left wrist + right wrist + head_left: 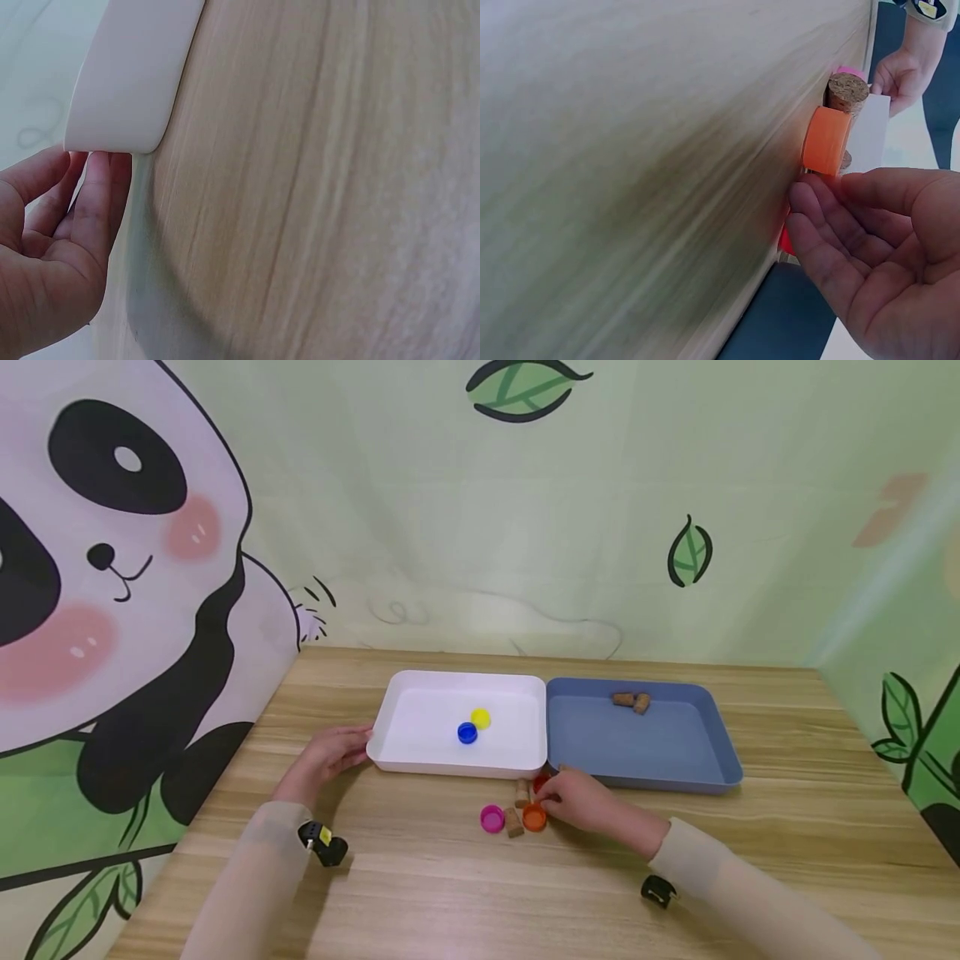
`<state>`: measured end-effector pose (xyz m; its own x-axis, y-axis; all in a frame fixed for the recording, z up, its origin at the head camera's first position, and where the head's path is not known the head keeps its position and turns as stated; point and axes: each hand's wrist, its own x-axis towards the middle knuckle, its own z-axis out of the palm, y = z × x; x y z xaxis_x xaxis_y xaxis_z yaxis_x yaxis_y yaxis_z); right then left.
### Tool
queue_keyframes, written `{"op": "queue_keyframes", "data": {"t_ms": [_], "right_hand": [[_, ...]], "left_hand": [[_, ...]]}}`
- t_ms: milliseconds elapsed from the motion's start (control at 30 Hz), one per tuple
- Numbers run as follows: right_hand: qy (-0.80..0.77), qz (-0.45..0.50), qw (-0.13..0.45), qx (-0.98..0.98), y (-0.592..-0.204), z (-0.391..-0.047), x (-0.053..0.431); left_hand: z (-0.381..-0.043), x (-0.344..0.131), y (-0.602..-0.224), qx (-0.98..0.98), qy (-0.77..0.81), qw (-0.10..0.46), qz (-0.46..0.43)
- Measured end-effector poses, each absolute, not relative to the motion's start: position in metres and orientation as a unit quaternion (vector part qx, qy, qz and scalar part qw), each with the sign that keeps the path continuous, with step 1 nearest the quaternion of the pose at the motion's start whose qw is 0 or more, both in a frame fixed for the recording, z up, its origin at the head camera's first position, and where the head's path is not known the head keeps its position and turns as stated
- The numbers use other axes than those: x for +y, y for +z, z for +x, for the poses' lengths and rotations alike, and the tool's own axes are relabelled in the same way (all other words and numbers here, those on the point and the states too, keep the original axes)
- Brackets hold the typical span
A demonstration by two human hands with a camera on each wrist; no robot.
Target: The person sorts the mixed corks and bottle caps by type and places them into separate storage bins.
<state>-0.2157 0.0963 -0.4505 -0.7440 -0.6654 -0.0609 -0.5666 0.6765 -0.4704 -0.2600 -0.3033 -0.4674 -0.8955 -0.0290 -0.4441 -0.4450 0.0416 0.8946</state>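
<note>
My left hand [333, 757] touches the left end of the white tray [420, 768] with its fingertips, which meet the tray's outer wall in the left wrist view. Inside that tray lie a blue bottle cap [467, 733] and a yellow cap [481, 718]. My right hand [579, 799] is low over the table, its fingertips right beside an orange cap [534, 817]. A red cap [541, 783] is partly hidden behind these fingers. Two cork stoppers, one nearer [513, 822] and one farther [522, 792], and a pink cap [492, 818] lie close by.
A blue-grey tray [645, 768] stands against the white tray's right side, with cork stoppers [623, 699] near its back wall. Both trays rest on a wooden table [420, 893]. Behind the table hangs a green backdrop [420, 527] with a painted panda.
</note>
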Motion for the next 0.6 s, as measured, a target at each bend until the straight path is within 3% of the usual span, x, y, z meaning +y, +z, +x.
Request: {"op": "queue_keyframes", "data": {"t_ms": [600], "right_hand": [[-0.221,-0.306,0.106,0.920,-0.4537,-0.2134,0.0902]], "left_hand": [[-0.2590,-0.3031,-0.4682,0.700,0.677,0.151,-0.169]]}}
